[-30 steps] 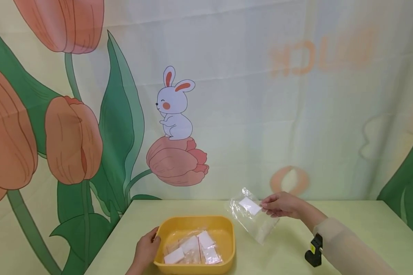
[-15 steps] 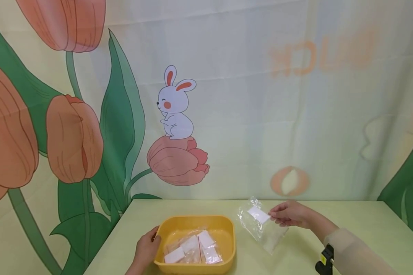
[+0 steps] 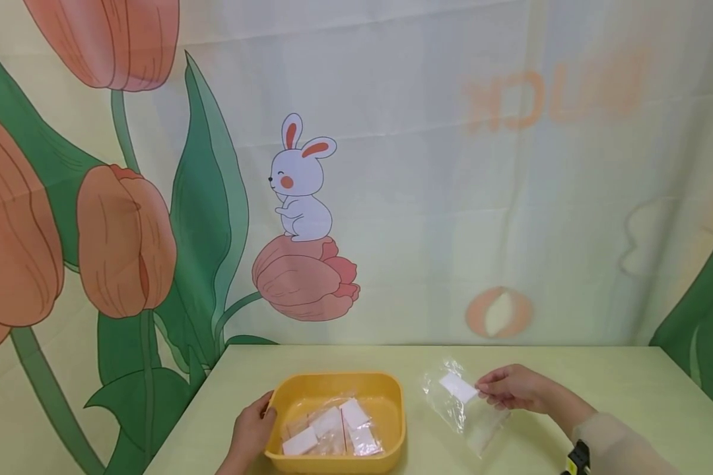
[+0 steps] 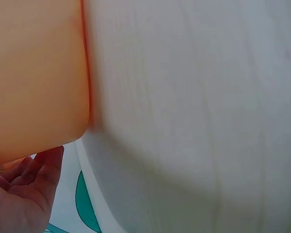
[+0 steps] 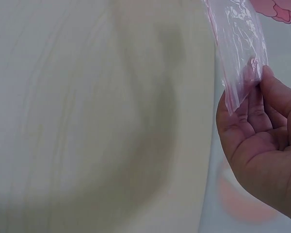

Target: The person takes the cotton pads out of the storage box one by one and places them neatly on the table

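My right hand (image 3: 513,389) pinches a clear zip-lock bag (image 3: 486,425) by its edge, to the right of a yellow plastic basin (image 3: 395,422). A white label (image 3: 459,388) shows on the bag. In the right wrist view, thumb and fingertips meet on the zip-lock bag (image 5: 240,43) near its corner. My left hand (image 3: 252,425) grips the basin's left side, thumb at the rim and fingers along the outer wall. In the left wrist view that hand (image 4: 26,194) is partly cut off below the basin wall (image 4: 39,73). Several similar bags (image 3: 333,429) with white labels lie inside the basin.
Both hands work over a pale green table (image 3: 600,382). Behind its back edge hangs a cloth backdrop (image 3: 416,198) printed with tulips and a rabbit. A black wrist device (image 3: 579,458) sits on the right sleeve.
My right hand has moved right and toward me, carrying the zip-lock bag farther from the basin and lower in view. The left hand and basin have stayed in place.
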The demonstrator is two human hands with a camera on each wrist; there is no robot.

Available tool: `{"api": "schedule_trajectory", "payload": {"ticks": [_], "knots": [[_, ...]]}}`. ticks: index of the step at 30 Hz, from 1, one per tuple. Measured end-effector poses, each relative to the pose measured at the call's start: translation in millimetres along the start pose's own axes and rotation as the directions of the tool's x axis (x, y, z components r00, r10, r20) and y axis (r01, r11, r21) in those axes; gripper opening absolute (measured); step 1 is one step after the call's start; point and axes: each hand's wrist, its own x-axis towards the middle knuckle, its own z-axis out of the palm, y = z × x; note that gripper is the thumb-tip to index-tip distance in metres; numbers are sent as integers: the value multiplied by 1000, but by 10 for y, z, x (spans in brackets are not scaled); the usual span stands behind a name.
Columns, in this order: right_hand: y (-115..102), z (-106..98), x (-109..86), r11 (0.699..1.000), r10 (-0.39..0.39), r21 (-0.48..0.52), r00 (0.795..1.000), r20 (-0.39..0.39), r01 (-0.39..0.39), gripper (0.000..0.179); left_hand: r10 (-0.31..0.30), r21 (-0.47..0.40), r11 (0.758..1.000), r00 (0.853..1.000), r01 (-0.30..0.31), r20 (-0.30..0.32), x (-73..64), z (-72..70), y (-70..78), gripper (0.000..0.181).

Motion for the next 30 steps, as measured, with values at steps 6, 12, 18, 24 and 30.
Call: {"api": "schedule_trajectory", "payload": {"ticks": [6,12,18,24,30], "knots": [[149,-27,-39,1000,3,26,1000,10,-3,19,-6,-4,1000,1000,6,11,6,-9,-2,49],[277,-36,-94,998,-3,62,1000,24,1,18,-3,-10,1000,1000,4,23,12,-16,-10,49],[396,-61,-143,996,11,85,1000,18,-12,17,2,-12,1000,1000,-2,21,18,-6,-12,48],[489,-97,-169,993,22,117,1000,21,-24,16,7,-6,1000,1000,-6,22,25,-3,-18,48],[533,-111,-208,991,22,129,1000,12,-23,16,-13,-14,1000,1000,13,27,35,5,-22,49]]}}
